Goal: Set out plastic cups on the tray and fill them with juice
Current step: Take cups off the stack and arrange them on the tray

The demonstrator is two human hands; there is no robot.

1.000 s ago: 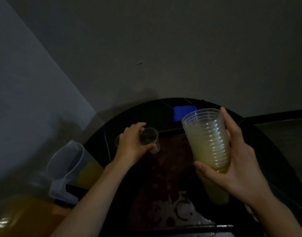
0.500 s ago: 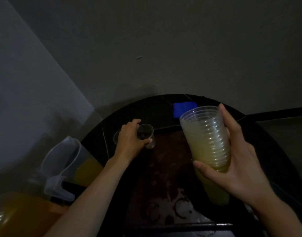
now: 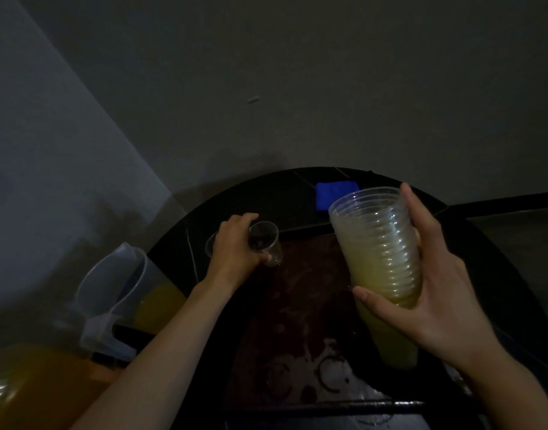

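Observation:
My right hand [image 3: 428,293] grips a tall stack of clear plastic cups [image 3: 375,243], tilted with the rims pointing up and left, above the right side of the dark reddish tray [image 3: 297,305]. My left hand [image 3: 235,243] holds a single clear cup [image 3: 266,243] at the tray's far left corner; the cup leans slightly and I cannot tell whether its base touches the tray. Another clear cup [image 3: 210,245] stands just left of that hand, mostly hidden behind it. A clear jug of orange juice [image 3: 123,293] stands at the left.
The tray lies on a dark tiled counter [image 3: 499,274]. A blue sponge [image 3: 335,193] sits at the counter's far edge near the wall. A large container of orange liquid [image 3: 27,386] fills the lower left corner. The scene is dim.
My left hand has carried the single cup a little farther away toward the tray's far left corner. The stack in my right hand has barely shifted.

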